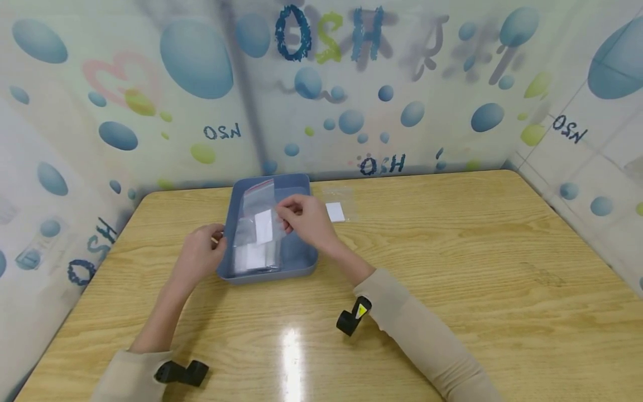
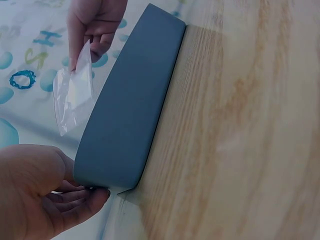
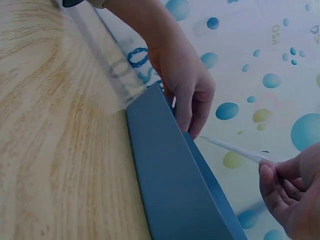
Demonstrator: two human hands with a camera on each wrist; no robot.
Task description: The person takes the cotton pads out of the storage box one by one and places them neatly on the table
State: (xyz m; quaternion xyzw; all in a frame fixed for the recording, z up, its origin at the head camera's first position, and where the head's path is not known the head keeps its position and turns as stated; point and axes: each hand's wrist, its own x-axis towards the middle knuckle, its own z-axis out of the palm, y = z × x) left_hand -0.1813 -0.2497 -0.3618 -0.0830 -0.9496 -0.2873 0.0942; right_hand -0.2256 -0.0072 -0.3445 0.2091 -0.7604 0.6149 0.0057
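Observation:
A blue-grey plastic tray [image 1: 303, 269] stands on the table, with several clear zip bags [image 1: 251, 258] holding white pieces in its left part. My left hand [image 1: 201, 251] grips the tray's left wall, its fingers curled at the edge in the left wrist view. Above the tray, my right hand [image 1: 307, 219] pinches a clear zip bag [image 1: 263, 226] with a white rectangular piece inside. This bag [image 2: 75, 95] hangs beyond the tray wall [image 2: 130, 100] in the left wrist view. Seen from the right wrist, the same bag [image 3: 230, 147] is nearly edge-on.
Another clear bag with a white piece [image 1: 335, 212] lies on the wooden table [image 1: 452, 251], just right of the tray. A patterned cloth wall [image 1: 321, 123] rises behind the table. Black wrist devices [image 1: 354, 317] sit at both sleeves.

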